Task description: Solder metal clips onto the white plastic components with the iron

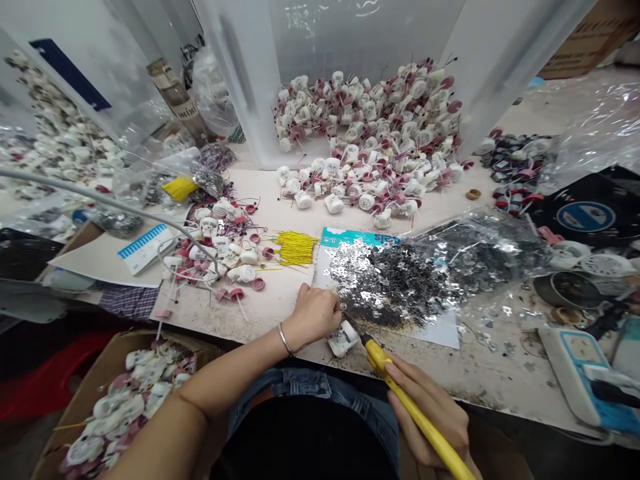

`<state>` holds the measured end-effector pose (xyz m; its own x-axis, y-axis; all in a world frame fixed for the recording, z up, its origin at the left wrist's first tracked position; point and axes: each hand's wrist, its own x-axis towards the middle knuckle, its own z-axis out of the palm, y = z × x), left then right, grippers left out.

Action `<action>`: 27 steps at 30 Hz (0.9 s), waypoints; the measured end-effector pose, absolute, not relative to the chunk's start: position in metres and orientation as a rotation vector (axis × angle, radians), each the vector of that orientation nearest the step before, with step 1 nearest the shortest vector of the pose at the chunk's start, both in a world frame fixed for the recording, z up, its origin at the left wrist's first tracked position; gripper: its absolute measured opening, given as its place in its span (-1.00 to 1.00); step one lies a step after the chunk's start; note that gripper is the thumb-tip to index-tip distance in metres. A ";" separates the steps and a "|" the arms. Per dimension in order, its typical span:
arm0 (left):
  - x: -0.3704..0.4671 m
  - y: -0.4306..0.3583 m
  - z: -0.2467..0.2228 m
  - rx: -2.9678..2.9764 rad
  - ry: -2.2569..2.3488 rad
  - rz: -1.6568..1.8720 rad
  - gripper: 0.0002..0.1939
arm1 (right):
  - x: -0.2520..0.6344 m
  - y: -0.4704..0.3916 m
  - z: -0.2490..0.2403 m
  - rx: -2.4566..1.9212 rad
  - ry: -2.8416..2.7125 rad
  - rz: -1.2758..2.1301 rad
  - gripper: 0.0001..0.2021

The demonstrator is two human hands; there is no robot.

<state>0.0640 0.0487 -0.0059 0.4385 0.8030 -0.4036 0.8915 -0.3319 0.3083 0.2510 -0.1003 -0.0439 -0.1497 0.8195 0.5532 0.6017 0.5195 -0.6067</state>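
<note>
My right hand (430, 413) is wrapped round the long yellow handle of a soldering iron (400, 383), whose dark front end points up and left. Close by the iron's front end, a small white plastic housing (343, 339) lies at the table's front edge. My left hand (316, 312), with a bangle at the wrist, is closed just above and left of this housing. What its fingers pinch is hidden. Small metal pieces and dark bits form a heap (395, 273) on a printed sheet (445, 337) beyond the housing. A bundle of yellow wires (296, 247) lies left of the sheet.
White and pink housings (370, 133) are piled at the back, spilling from a white bin (250, 87). More lie on the left (220, 247) and in a cardboard box (75, 413) below. At right are a clear bag (490, 260), a small pot (570, 290) and a power strip (575, 367).
</note>
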 end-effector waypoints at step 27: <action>0.064 0.046 -0.006 2.237 1.445 -0.284 -0.76 | 0.248 -0.099 -0.047 -1.183 -1.870 0.268 -0.52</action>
<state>0.0642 0.0461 -0.0060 0.4274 0.8062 -0.4091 0.9011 -0.3432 0.2651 0.2482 -0.0990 -0.0469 -0.1578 0.8130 0.5605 0.6224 0.5226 -0.5827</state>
